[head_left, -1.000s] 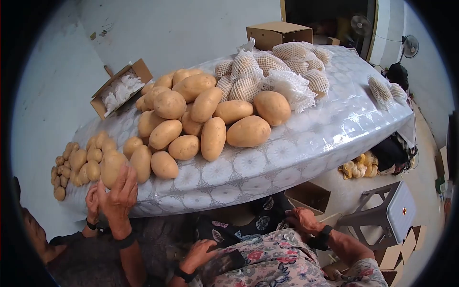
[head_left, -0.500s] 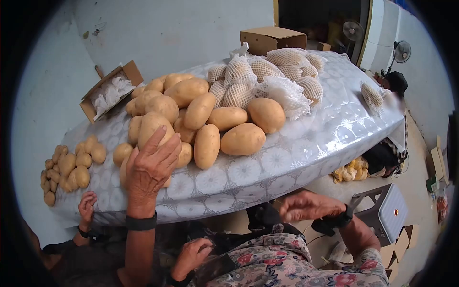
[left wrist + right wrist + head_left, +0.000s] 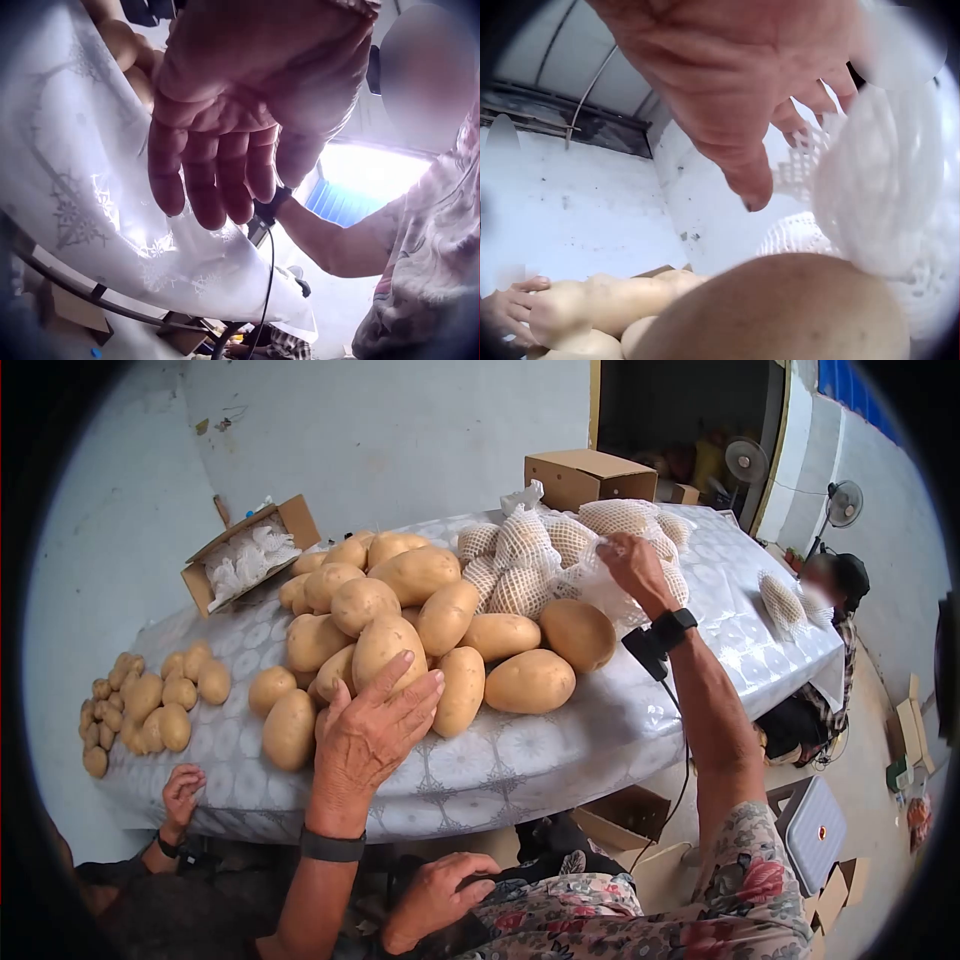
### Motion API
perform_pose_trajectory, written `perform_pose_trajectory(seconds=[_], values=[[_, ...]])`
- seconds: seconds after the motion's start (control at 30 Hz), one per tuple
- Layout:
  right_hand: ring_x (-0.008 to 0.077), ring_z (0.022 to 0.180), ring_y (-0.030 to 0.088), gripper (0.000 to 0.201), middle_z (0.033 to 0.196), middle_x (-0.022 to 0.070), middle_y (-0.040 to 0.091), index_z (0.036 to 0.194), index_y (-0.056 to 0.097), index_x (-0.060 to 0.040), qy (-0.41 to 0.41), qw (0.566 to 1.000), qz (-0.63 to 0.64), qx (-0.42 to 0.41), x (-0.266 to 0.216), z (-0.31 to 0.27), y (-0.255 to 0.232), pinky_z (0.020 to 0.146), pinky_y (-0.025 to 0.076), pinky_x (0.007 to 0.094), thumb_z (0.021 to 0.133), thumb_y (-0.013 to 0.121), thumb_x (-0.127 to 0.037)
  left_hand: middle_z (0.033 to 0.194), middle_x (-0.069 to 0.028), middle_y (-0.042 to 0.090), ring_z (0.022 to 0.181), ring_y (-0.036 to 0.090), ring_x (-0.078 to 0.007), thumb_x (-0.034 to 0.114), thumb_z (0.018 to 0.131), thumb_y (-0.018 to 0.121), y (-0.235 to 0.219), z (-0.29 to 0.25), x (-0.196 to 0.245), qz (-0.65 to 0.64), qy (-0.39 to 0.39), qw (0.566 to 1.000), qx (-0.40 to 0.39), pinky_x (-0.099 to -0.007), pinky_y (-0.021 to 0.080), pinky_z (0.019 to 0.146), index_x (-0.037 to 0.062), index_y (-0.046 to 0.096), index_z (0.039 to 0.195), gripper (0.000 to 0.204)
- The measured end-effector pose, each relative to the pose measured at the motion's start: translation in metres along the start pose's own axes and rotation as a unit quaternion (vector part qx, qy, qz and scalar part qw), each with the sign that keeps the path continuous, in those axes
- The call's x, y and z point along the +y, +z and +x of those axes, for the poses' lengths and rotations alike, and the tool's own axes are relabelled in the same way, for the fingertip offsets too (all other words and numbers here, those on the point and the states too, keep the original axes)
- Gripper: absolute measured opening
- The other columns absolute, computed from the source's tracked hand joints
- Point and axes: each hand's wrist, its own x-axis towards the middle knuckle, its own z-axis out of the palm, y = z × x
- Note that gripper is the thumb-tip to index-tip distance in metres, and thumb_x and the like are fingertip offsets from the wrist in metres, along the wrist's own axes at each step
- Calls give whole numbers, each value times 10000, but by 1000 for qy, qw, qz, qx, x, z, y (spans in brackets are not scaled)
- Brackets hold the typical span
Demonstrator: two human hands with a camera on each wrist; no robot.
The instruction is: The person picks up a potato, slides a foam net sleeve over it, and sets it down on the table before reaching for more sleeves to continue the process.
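Note:
My right hand (image 3: 640, 572) reaches over the far side of the table. Its fingers pinch a white foam net sleeve (image 3: 802, 161), the mesh lying between thumb and fingers in the right wrist view. Close by sit several potatoes in foam nets (image 3: 525, 545) and a bare potato (image 3: 578, 635). My left hand (image 3: 440, 898) is held low in front of my body, short of the table edge; the left wrist view shows its fingers (image 3: 202, 180) loosely bent around nothing. Another person's hand (image 3: 375, 745) rests on a large potato (image 3: 392, 650) at the front of the bare pile.
Smaller potatoes (image 3: 150, 705) lie in groups at the left of the patterned tablecloth (image 3: 480, 765). A carton of white nets (image 3: 250, 560) stands behind; a closed box (image 3: 590, 478) is at the back. A grey stool (image 3: 810, 825) stands right. A cable (image 3: 685, 780) hangs from my right wrist.
My right hand has risen from my lap to the foam nets and taken hold of one. The other person's hand has carried a large potato rightward to the pile. My left hand stays low.

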Motion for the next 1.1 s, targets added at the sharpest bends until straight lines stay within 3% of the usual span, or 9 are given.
perform_pose_trajectory(seconds=[0.13,0.33,0.47,0.53,0.67,0.7,0.8,0.9,1.1], values=[[157,779,585,384,903,90,636,1111,558,54,48,902,390,180,15,16,-12,710,477,285,878,587,-249,911,-109,646,838,634,-290,99,790,633,-6,0,-15,-47,-4,999,9,-329,503,733,41,593,967,190],[144,822,584,316,962,59,609,1102,556,-13,52,826,531,181,-18,-1,-52,732,483,269,898,555,-254,921,-104,647,826,644,-235,83,807,637,-4,16,-20,-98,10,995,29,-309,505,740,28,569,1012,222],[153,873,610,303,998,77,621,1123,547,-22,-1,864,502,-31,-77,-62,-55,769,496,272,894,570,-219,1097,-120,586,917,611,-205,162,831,663,4,20,-32,-237,3,968,78,-314,488,789,43,455,1214,452],[110,846,599,281,958,41,628,1093,558,-24,35,844,513,-151,-104,-102,-37,764,479,238,878,603,-199,1287,-149,437,1042,544,-219,273,796,709,-2,23,-25,-321,2,942,97,-344,459,850,73,229,1383,784],[61,732,520,249,819,7,588,984,581,8,-134,897,293,-304,-141,-183,9,647,451,227,888,606,-220,1375,-124,311,1167,436,-234,370,738,755,-7,27,-10,-445,13,887,121,-395,418,895,79,40,1431,1038],[60,730,519,246,812,3,587,983,579,5,-99,877,335,-330,-146,-196,21,643,448,222,889,605,-220,1378,-102,304,1186,406,-205,339,799,704,-3,24,-15,-430,8,893,133,-358,412,899,79,29,1433,962],[45,722,516,245,798,-13,585,994,575,-7,3,819,488,-301,-148,-217,54,628,438,201,893,602,-228,1082,-44,554,984,495,-98,282,864,631,-1,12,-30,-320,-30,917,236,-245,417,842,-2,415,1253,528],[34,721,547,211,826,-12,601,1027,575,-27,97,766,580,-262,-136,-214,67,637,456,177,909,572,-203,913,0,588,850,503,-61,250,864,634,-9,-7,-42,-341,-51,893,288,-222,420,786,-12,522,1072,353],[74,751,594,240,879,32,615,1139,512,-11,191,691,635,-289,-126,-219,69,691,503,218,926,506,-123,959,-23,589,870,519,-65,194,860,640,-8,-15,-57,-407,-23,837,365,-231,424,801,8,522,1063,299]])
